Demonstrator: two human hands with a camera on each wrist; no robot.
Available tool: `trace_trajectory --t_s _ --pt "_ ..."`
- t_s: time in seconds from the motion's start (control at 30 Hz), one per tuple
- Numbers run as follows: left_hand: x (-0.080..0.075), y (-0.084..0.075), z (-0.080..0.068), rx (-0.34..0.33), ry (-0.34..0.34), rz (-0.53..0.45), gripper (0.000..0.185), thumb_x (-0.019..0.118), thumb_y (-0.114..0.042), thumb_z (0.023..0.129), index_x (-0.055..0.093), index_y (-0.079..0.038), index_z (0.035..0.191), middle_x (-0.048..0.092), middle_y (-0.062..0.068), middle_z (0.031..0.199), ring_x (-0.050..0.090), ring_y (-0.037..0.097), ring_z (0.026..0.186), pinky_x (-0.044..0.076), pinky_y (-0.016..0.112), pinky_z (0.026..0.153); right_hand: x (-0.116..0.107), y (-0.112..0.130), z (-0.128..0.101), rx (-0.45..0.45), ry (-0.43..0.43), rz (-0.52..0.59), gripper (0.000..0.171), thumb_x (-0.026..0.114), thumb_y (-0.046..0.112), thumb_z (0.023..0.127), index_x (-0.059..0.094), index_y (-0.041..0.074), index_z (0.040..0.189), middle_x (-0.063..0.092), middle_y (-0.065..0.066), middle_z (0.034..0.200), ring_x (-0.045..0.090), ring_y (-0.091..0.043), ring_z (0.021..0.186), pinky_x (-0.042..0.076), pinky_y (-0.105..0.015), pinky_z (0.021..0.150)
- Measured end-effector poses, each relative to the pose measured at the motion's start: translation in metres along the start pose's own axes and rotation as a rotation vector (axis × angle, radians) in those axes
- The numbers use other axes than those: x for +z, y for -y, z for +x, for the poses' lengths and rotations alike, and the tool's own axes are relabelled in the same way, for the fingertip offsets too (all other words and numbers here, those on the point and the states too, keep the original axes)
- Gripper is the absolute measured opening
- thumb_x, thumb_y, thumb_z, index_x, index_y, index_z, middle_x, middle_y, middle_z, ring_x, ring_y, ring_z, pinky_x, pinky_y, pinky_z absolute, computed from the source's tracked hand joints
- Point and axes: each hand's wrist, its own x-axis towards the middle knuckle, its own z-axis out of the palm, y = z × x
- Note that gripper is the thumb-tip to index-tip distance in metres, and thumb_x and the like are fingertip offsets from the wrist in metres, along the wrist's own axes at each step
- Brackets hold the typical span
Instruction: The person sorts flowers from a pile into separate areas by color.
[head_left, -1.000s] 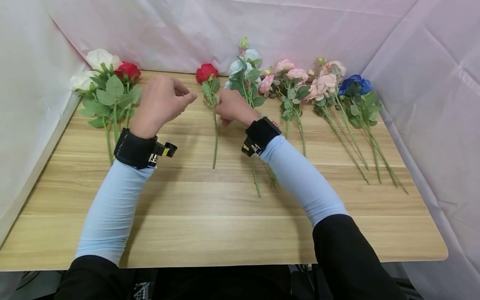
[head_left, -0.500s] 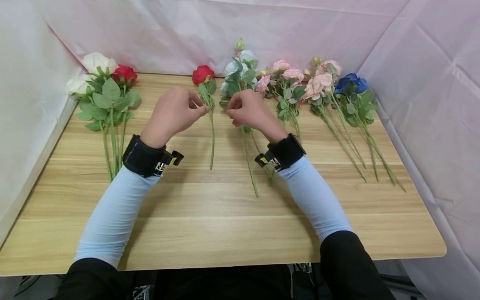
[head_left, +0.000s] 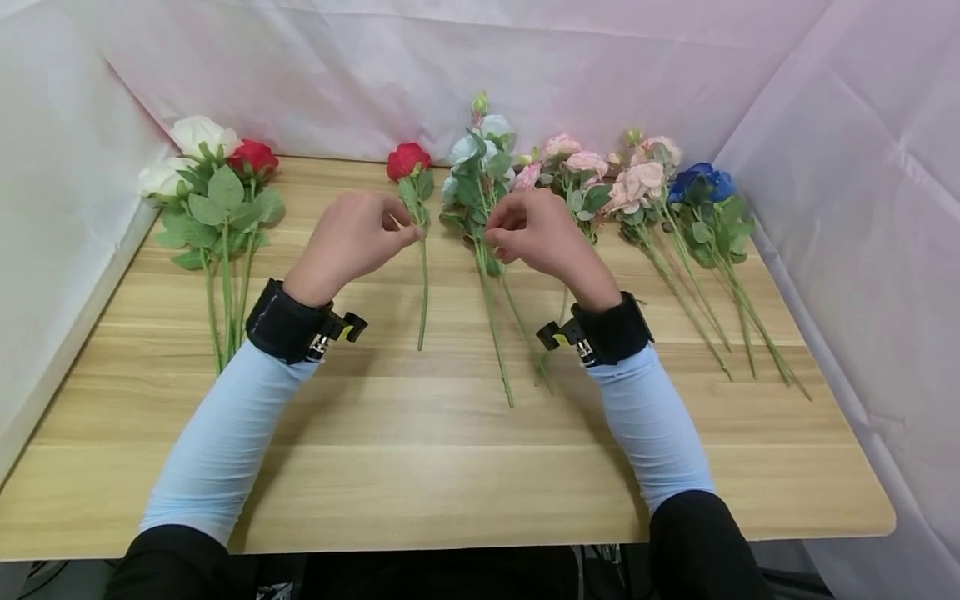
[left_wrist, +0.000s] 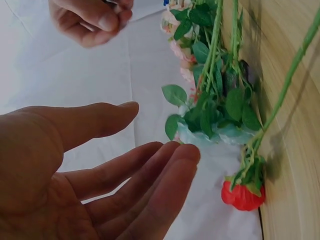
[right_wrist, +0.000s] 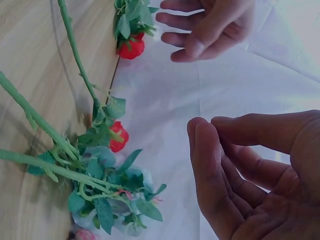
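My left hand (head_left: 356,240) hovers just left of the single red rose (head_left: 408,161), thumb and fingers apart and nothing between them in the left wrist view. Its fingertips overlap the rose's thin green stem in the head view. My right hand (head_left: 543,233) hangs above the stems of the pale blue flowers (head_left: 480,150), fingers loosely curled. The right wrist view shows its thumb tip at the index fingertip (right_wrist: 200,125), with no object held. The red rose and the pale blue flowers lie on the wooden table, stems toward me.
Two white roses (head_left: 201,136) and a red rose (head_left: 253,156) lie at the left. Pink flowers (head_left: 583,162), peach flowers (head_left: 637,185) and blue roses (head_left: 703,183) lie to the right. White cloth (head_left: 337,75) walls in the table (head_left: 420,467).
My left hand has moved right, from beside the left-hand bunch to the single red rose. My right hand has drawn away from that rose, to the right and slightly toward me.
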Motion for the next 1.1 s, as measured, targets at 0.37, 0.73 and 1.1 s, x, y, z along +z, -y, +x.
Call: trace_trajectory --t_s 0.37,0.73,1.1 --pt "-0.034 0.067 0.005 -0.249 -0.156 0.099 0.046 0.064 -0.041 0.099 0.076 0.003 0.107 0.075 0.026 0.102 0.068 0.041 0.089 0.05 0.042 0.062 -0.004 0.007 -0.005 -0.024 -0.009 0.015 0.012 0.067 0.013 0.099 0.074 0.005 0.105 0.075 -0.016 0.093 0.073 -0.024 0.075 0.06 -0.034 0.073" --pt "-0.043 0.148 0.002 -0.621 -0.071 0.31 0.07 0.052 -0.06 0.097 0.056 0.009 0.109 0.059 0.04 0.113 0.059 0.059 0.109 0.046 0.066 0.084 -0.009 0.007 -0.012 -0.026 -0.027 0.001 0.015 0.066 0.019 0.102 0.074 0.008 0.108 0.075 -0.016 0.096 0.072 -0.021 0.076 0.06 -0.034 0.072" --pt "-0.043 0.167 0.002 -0.621 0.064 0.337 0.05 0.054 -0.029 0.093 0.058 0.013 0.121 0.056 0.043 0.126 0.057 0.059 0.114 0.049 0.064 0.088 -0.007 0.004 -0.01 -0.025 -0.014 0.014 0.014 0.065 0.02 0.103 0.074 0.009 0.105 0.073 -0.014 0.093 0.072 -0.022 0.075 0.06 -0.035 0.073"
